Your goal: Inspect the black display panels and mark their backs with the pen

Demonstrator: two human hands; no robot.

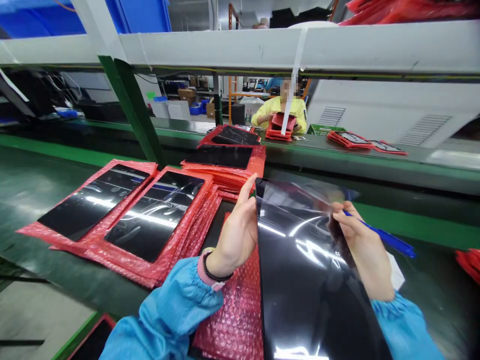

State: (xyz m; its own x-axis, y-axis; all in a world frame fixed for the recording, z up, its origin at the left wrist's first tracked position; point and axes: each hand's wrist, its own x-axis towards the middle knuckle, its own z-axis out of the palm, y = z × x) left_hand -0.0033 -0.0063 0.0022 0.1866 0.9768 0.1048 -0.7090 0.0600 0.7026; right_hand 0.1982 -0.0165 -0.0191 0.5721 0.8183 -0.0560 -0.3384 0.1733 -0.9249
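The scene is brightly and evenly lit from overhead. Strong white streaks of glare are reflected on the glossy black panel held near the camera and on the black panels in red bubble-wrap sleeves to the left. Wide-angle distortion is seen at the edges, where the white overhead beam bows. Far background areas are softly blurred, and dimness is noted under the beam at far left.

Glass panel between hands — bubble-wrap sleeves left, on bench; co-worker behind conveyor.
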